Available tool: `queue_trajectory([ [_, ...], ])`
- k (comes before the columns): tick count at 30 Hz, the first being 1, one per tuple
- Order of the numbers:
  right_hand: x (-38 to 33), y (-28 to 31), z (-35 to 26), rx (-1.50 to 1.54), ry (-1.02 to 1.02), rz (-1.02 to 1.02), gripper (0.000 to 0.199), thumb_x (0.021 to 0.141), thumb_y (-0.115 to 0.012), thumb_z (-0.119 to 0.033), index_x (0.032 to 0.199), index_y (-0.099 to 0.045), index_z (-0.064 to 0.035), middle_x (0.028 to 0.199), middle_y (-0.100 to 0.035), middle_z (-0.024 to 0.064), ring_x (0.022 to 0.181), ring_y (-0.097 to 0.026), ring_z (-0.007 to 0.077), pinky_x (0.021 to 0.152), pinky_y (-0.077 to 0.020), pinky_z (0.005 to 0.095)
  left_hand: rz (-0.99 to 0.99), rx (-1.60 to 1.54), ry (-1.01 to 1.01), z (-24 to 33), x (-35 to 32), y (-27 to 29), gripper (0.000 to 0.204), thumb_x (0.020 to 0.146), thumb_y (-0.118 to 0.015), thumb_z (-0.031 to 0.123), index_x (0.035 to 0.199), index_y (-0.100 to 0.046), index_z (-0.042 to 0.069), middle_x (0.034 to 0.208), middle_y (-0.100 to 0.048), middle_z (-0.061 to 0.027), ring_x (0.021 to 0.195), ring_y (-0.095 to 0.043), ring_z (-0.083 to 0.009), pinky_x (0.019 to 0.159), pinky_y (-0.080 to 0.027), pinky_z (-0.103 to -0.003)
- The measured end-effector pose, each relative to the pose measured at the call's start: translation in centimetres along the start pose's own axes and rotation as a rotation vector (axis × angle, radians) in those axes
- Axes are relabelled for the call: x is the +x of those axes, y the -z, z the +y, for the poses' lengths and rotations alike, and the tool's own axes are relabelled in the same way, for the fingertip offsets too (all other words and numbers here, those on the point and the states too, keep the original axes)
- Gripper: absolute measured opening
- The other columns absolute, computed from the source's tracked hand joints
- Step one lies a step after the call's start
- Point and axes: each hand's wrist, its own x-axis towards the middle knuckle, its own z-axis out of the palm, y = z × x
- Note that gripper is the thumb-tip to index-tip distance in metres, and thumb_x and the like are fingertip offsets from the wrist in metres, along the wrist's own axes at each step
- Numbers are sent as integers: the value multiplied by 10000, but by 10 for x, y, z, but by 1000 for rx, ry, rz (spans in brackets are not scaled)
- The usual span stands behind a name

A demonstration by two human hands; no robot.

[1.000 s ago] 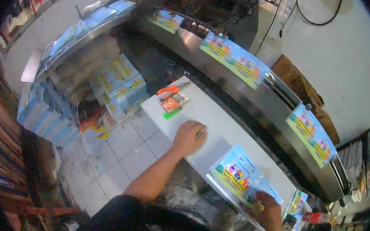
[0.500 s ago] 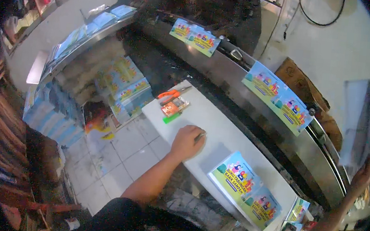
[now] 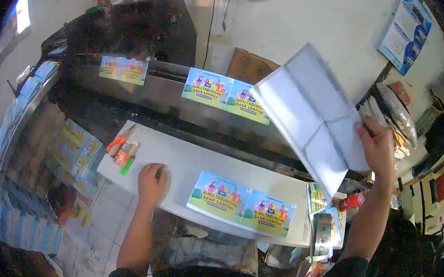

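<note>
In my right hand (image 3: 377, 144) is a white paper sheet (image 3: 314, 109), gripped at its right edge and held tilted above the bench's right part. Faint dark lines cross its pale side. My left hand (image 3: 152, 182) rests closed on the front edge of the white tabletop (image 3: 173, 155); a small dark thing shows at its fingers, too small to name. Between the hands lies a stack of printed covers (image 3: 242, 203), blue and green with cartoon figures. Left of my left hand are orange-handled scissors (image 3: 117, 142), a small orange packet (image 3: 124, 155) and a green stick-like item (image 3: 127, 166).
Beyond the tabletop runs a long metal machine edge (image 3: 167, 97) with printed sheets (image 3: 226, 94) hanging on it. Stacks of printed paper (image 3: 29, 230) stand low at left. A red item (image 3: 352, 201) and a dark tool (image 3: 323, 234) lie at the tabletop's right end.
The view has swung to the right. My right hand has brought the white sheet from the far right edge to above the bench. My left hand stays closed on the tabletop.
</note>
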Motion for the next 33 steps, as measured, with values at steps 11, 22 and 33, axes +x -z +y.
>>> queue_trajectory([
  [11, -22, 26, -24, 60, 18, -234, 300, 861, -662, -186, 1112, -671, -22, 909, -704, 151, 793, -663, 241, 742, -506, 354, -20, 73, 73, -13, -8, -9, 223, 847, -633, 222, 983, -679, 51, 1002, -650, -147, 976, -581, -342, 877, -446, -450],
  [22, 37, -46, 101, -511, 315, 404, 482, 840, -511, 47, 1258, -618, -169, 1253, -634, 102, 1115, -624, 321, 982, -482, 412, -12, 60, 42, -9, -8, -15, 175, 845, -642, 166, 978, -665, 55, 984, -652, -135, 967, -592, -331, 849, -462, -449],
  [33, -54, -120, 170, -473, 162, -220, 416, 807, -570, 15, 1201, -637, -99, 1241, -626, 141, 1199, -558, 313, 1071, -373, 484, 18, 42, 44, 2, -6, -13, 173, 840, -656, 176, 942, -679, 38, 970, -667, -141, 954, -602, -330, 864, -459, -436],
])
